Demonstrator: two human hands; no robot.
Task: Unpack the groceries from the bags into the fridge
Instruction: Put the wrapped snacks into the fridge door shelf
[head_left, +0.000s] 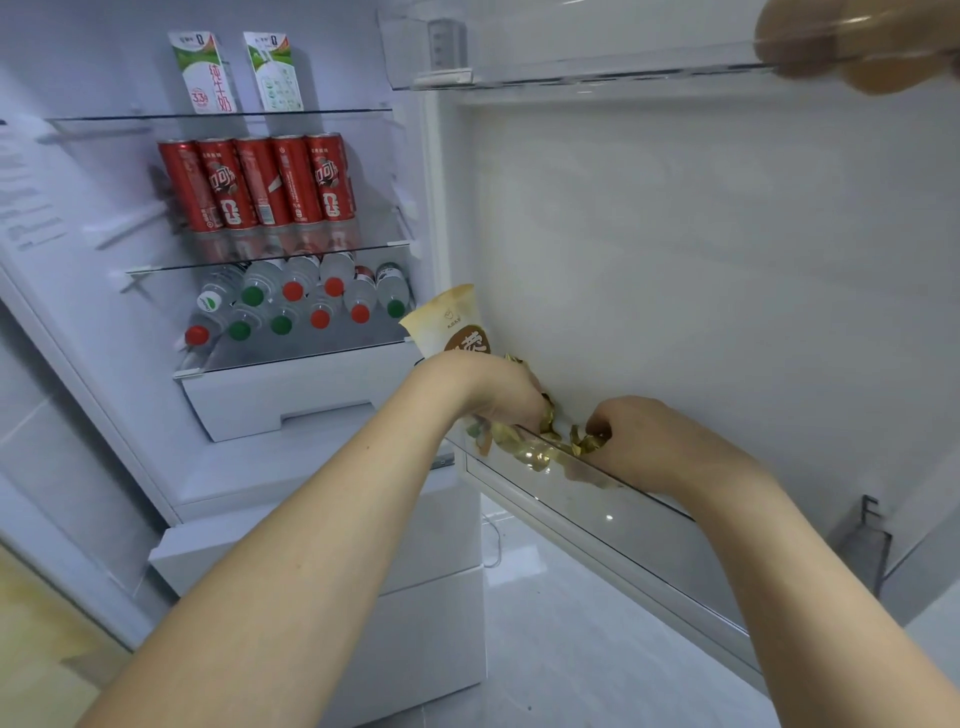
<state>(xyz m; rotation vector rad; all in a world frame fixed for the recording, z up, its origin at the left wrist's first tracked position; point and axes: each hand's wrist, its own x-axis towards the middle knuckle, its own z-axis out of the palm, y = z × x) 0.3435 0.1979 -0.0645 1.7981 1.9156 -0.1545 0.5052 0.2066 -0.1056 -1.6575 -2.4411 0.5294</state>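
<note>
glossy cans (260, 182) — clear plastic bin (597, 483)

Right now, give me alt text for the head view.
Both hands, left hand and right hand, push gold-wrapped sweets and a beige snack packet into a clear fridge door bin. The open fridge shows milk cartons, red cans and water bottles.
</note>
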